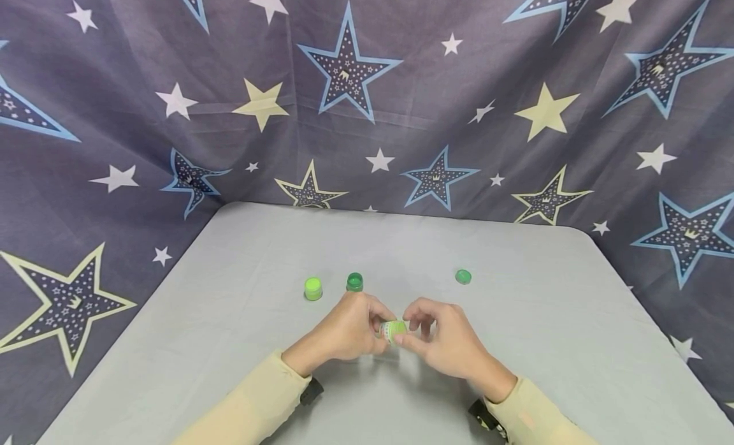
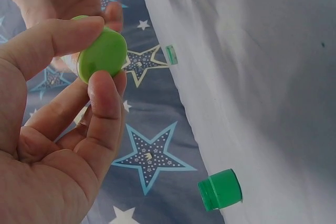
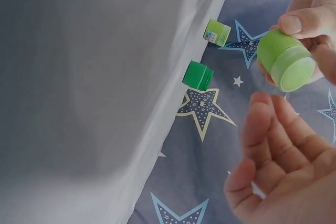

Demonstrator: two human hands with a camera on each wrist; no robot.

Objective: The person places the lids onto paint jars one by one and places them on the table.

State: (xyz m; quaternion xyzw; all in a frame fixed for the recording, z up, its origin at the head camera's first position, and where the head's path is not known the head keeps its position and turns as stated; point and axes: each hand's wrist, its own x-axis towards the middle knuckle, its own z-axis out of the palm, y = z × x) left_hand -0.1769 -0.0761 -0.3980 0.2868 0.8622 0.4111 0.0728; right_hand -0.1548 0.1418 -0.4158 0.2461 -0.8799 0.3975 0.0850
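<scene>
Just above the grey-white table, my left hand [image 1: 354, 327] grips a small light green jar [image 1: 392, 331] between thumb and fingers. The jar is tilted on its side. Its round green base [image 2: 105, 56] faces the left wrist camera, and its pale round top [image 3: 297, 75] points toward my right hand. My right hand [image 1: 444, 335] is beside that top with fingers loosely bent; in the right wrist view, a gap separates its fingertips [image 3: 261, 109] from the jar. Beyond my left hand stands a dark green jar [image 1: 355, 282], with no lid on it.
A second light green jar [image 1: 313, 289] stands left of the dark green one. To the right, a dark green lid [image 1: 463, 277] lies flat on the table [image 1: 545, 343]. A star-patterned cloth [image 1: 401, 126] hangs behind the table and along its sides.
</scene>
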